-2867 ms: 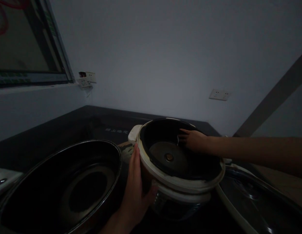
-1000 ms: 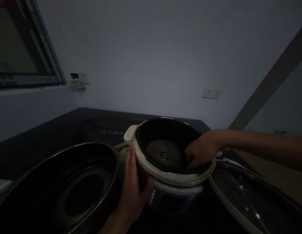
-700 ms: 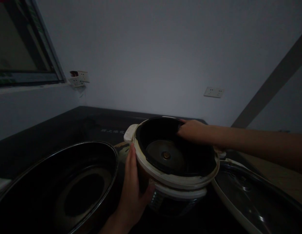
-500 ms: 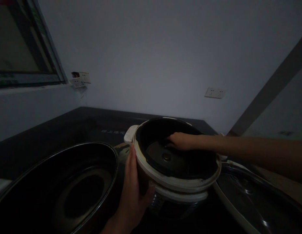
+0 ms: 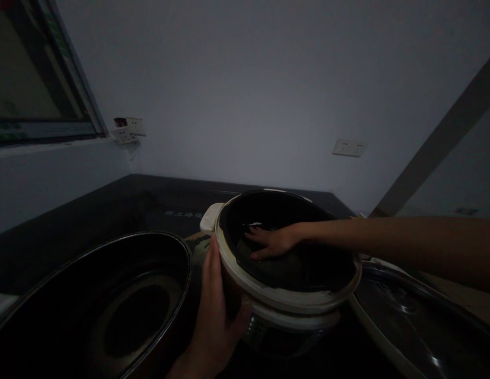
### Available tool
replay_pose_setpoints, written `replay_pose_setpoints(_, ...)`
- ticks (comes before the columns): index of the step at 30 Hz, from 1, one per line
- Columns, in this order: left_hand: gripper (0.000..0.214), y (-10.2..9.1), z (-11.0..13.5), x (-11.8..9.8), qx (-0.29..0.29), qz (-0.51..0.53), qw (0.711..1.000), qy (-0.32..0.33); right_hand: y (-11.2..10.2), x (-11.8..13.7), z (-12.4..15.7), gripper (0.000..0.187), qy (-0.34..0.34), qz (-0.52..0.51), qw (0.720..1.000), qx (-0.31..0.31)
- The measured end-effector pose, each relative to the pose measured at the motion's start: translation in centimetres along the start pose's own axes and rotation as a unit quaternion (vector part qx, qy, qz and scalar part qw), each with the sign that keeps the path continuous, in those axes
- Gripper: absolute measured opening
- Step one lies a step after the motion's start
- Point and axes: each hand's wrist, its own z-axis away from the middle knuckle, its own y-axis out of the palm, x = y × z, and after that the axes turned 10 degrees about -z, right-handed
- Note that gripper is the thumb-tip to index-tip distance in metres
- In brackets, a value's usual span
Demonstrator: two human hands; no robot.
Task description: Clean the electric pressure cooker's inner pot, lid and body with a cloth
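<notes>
Fingers (image 5: 254, 232) spread, right hand (image 5: 273, 243) rests inside the cooker (image 5: 286, 302); left hand (image 5: 215, 310) fingers, held together, clasp its side.

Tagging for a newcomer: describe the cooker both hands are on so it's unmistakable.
On the dark counter in the wall corner, three round things sit in a row. The cooker is the middle one, between a wide dark pot and a lid. Unlike them it stands tall, a thick cream rim round a black well, left hand gripping its side, right hand flat inside.
</notes>
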Motion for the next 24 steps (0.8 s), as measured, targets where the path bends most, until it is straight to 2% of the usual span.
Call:
replay_pose_setpoints(5,0.08,0.0,-0.1,-0.1,0.004,0.006,1.0,-0.004,0.4,0.9,0.7,0.076,-0.077,0.012,0.996,0.04)
replay_pose_setpoints(9,0.081,0.0,-0.1,0.0,0.004,0.008,1.0,-0.004,0.9,1.3,2.4,0.058,-0.162,0.015,0.983,0.089)
replay_pose_setpoints(15,0.08,0.0,0.0,0.0,0.002,-0.001,1.0,0.001,1.2,0.8,5.1,0.053,-0.222,-0.037,0.965,0.137)
replay_pose_setpoints(19,0.079,0.1,-0.1,0.0,-0.001,-0.002,1.0,0.008,1.4,0.8,5.4,0.057,-0.21,0.003,0.967,0.143)
replay_pose_setpoints(24,0.08,0.0,-0.1,0.0,-0.01,-0.003,1.0,0.015,1.3,1.0,3.1,0.07,-0.163,0.061,0.98,0.098)
